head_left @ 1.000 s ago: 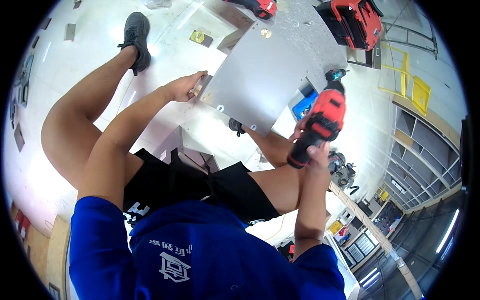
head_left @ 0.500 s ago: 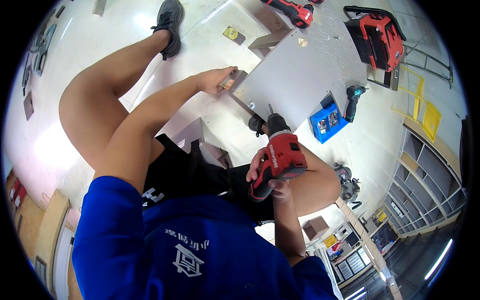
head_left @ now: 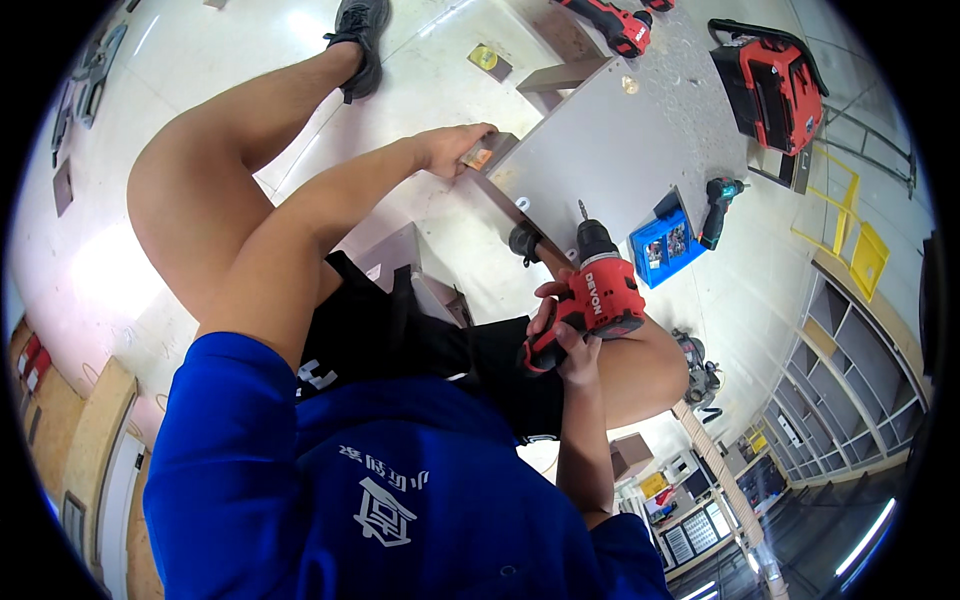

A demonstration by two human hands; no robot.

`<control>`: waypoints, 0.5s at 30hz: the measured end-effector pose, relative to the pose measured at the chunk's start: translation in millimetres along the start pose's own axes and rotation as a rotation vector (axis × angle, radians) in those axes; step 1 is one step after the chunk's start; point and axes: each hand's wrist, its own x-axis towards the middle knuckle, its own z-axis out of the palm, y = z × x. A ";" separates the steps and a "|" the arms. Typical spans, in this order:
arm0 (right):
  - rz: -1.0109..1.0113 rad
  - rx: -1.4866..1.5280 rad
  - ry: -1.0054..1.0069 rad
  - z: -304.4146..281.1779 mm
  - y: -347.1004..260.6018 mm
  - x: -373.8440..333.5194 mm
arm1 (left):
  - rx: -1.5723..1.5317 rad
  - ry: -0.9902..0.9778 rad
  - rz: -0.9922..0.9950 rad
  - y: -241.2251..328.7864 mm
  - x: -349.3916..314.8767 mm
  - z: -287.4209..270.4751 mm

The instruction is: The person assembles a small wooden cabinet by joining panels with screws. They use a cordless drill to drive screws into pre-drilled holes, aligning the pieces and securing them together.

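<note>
My right hand (head_left: pixel 568 345) is wrapped round the handle of a red and black cordless drill (head_left: pixel 606 292). A thin bit stands in the drill's chuck and points up toward the grey panel (head_left: pixel 600 140), seemingly a little short of its near edge. To the left, my left hand (head_left: pixel 452 151) grips a short grey board piece (head_left: pixel 492 152) at the panel's near left corner. The fingertips curl over its end, and an orange-brown patch shows on its face. Part of the left fingers is hidden behind the piece.
Beyond the panel's left edge lies a small block with a yellow round label (head_left: pixel 490 62). A blue parts box (head_left: pixel 665 248) and a teal-black driver (head_left: pixel 718 213) sit to the right. Farther off are another red tool (head_left: pixel 620 30), a red-black machine (head_left: pixel 775 90) and a yellow frame (head_left: pixel 868 262).
The drill in my right hand has risen slightly and shifted right, its body turned a little. My left hand keeps its hold on the board piece. The whole view has shifted slightly.
</note>
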 end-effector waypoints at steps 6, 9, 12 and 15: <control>0.004 0.016 0.040 -12.5 8.2 5.7 | 0.073 -0.006 0.015 7.2 1.6 -5.5; 0.024 0.044 0.020 -14.4 15.5 13.5 | 0.049 -0.036 0.012 6.2 4.9 -2.6; 0.022 0.000 -0.023 -12.8 22.3 23.3 | 0.053 -0.030 0.020 7.2 6.3 0.4; -0.033 -0.086 -0.039 -6.1 31.8 36.9 | 0.056 -0.002 0.043 3.9 5.3 2.6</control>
